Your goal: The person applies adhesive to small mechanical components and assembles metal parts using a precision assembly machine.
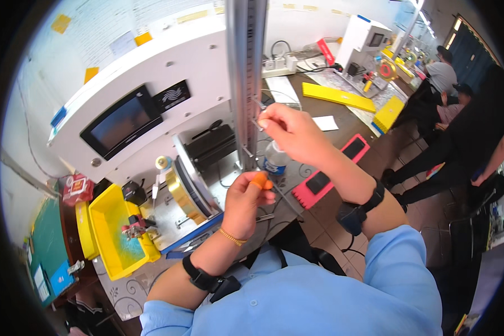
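My right hand (297, 131) is raised beside an upright metal column (245, 73), thumb and forefinger pinched together. Whatever lies in that pinch is too small to name. Lower down and to its left, my left hand (246, 201) is closed, with the fingers curled toward the thumb. Orange rubbery covers (260, 180) show at its fingertips; anything held there is hidden. A clear bottle with a blue label (274, 161) stands just behind the two hands. Left of my left hand is a white machine (168, 73) with a dark screen (123, 122) and a gold-coloured wheel (186, 191).
A yellow bin (103, 235) stands at the left end of the bench. Right of the bottle lies a pink tray (330, 173) with dark inserts. Yellow strips (339, 97) and another white machine (364, 42) are farther back. People (445, 75) are at the right.
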`<state>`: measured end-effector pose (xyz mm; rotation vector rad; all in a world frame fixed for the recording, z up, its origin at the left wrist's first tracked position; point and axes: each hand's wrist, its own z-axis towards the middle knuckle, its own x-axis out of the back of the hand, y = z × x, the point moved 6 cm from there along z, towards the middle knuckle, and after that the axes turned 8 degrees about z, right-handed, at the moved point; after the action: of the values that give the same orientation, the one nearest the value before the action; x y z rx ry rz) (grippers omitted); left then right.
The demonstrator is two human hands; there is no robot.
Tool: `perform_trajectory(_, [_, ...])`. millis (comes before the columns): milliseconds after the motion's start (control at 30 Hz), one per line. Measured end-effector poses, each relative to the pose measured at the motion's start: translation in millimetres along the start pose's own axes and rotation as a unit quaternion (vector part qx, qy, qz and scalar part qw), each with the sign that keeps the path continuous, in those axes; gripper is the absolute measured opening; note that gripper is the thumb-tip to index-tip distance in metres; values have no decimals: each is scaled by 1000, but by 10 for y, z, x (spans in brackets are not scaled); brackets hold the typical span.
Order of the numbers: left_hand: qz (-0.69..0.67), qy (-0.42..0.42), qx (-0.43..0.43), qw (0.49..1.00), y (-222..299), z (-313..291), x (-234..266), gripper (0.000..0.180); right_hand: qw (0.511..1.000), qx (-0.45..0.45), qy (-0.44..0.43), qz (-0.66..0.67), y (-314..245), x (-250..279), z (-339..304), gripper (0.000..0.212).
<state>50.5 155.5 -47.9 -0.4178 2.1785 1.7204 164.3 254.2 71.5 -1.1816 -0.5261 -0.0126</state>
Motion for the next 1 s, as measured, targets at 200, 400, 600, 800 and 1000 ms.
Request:
perform_trajectory(200, [42, 23, 12, 999, -162, -52, 171, 21, 996, 90, 10, -11, 8, 17, -81, 19])
perform_trajectory(400, [35, -11, 39, 999, -185, -60, 141, 18, 990, -46, 1, 137, 63, -253, -585, 23])
perform_trajectory(600, [49, -14, 55, 997, -195, -158, 218, 20, 952, -91, -33, 291, 482, -421, -529, 22])
perform_trajectory(800, [90, -110, 163, 976, -90, -455, 182, 19, 888, -162, 28, 429, 809, -430, -568, 22])
perform_trajectory(1000, [239, -31, 123, 963, 80, -971, 889, 20, 919, -129, 32, 370, 861, -740, -435, 23])
